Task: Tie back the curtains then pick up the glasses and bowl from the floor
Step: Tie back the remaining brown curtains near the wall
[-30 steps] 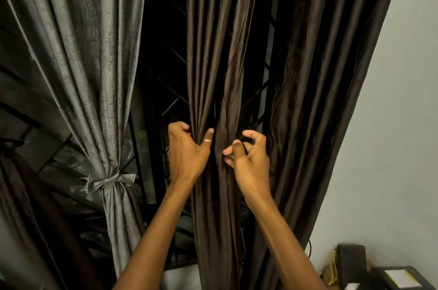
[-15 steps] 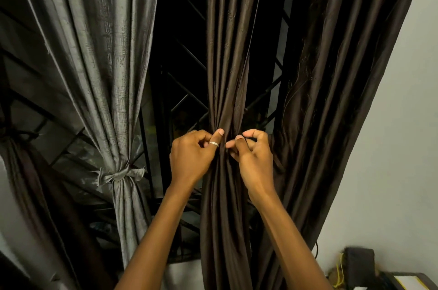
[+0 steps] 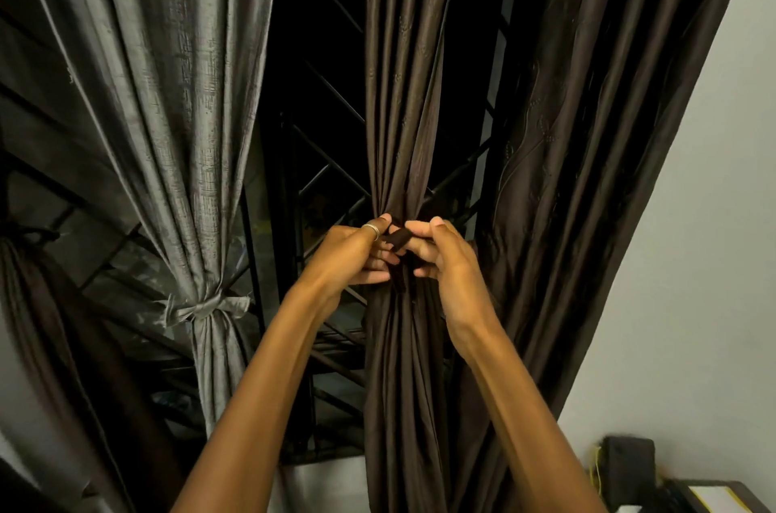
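Note:
A dark brown curtain panel (image 3: 403, 101) hangs in the middle, gathered into a narrow bunch at hand height. My left hand (image 3: 352, 256), a ring on its thumb, and my right hand (image 3: 449, 260) meet in front of the bunch. Both pinch a dark brown fabric tie (image 3: 399, 239) that crosses the gathered folds. A second, wider brown curtain (image 3: 588, 134) hangs loose to the right. The grey curtain (image 3: 168, 92) on the left is tied with a grey knot (image 3: 210, 309). The glasses and bowl are out of view.
A dark window with a diagonal metal grille (image 3: 327, 160) lies behind the curtains. Another tied dark curtain (image 3: 38, 302) hangs at the far left. A pale wall (image 3: 693, 260) stands on the right, with dark boxes (image 3: 630, 466) and a yellow cord low in the corner.
The brown panel has been drawn tighter into a bunch. Both hands shifted from gripping the folds to pinching a dark tie in front of it. The camera moved closer.

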`<state>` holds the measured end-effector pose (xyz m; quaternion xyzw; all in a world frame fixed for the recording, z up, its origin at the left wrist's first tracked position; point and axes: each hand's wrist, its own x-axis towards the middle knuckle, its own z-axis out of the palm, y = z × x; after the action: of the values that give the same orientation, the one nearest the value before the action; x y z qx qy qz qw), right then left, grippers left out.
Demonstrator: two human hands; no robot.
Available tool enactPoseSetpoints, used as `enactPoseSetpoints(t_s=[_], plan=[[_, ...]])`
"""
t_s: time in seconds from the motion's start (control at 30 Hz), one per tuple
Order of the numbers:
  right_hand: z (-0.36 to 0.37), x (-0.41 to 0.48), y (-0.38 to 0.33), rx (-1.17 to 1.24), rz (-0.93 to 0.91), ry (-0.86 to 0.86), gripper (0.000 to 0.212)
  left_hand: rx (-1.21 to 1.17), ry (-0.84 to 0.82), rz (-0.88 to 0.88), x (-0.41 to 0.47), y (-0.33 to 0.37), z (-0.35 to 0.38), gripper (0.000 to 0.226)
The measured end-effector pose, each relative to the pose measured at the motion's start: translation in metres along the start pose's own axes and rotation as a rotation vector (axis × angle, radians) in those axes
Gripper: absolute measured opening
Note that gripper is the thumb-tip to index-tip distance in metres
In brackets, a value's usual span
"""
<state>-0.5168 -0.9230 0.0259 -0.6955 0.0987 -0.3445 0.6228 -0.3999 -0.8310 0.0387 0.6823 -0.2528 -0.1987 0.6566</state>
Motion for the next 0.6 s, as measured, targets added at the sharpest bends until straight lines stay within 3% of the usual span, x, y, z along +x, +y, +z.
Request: enactPoseSetpoints(t_s=[0.17, 0.33, 0.43, 0.6], plan=[[0.0, 0.0, 0.013, -0.273, -0.081, -0.069, 0.034, -0.041, -0.15, -0.056, -0.001, 0.004, -0.009, 0.069], [0.001, 0.0, 0.018, -0.411, -0.142, -0.143, 0.027, 0.073, -0.186, 0.043, -0.003, 0.006, -0.013, 0.048], [0.002, 0.0, 0.023, -0.434, -0.15, -0.169, 0.053, 0.081, -0.196, 0.081, -0.002, 0.005, -0.016, 0.038], [0.004, -0.003, 0.027, -0.368, -0.167, -0.09, 0.069, 0.086, -0.221, 0.075, 0.001, 0.002, -0.022, 0.032]])
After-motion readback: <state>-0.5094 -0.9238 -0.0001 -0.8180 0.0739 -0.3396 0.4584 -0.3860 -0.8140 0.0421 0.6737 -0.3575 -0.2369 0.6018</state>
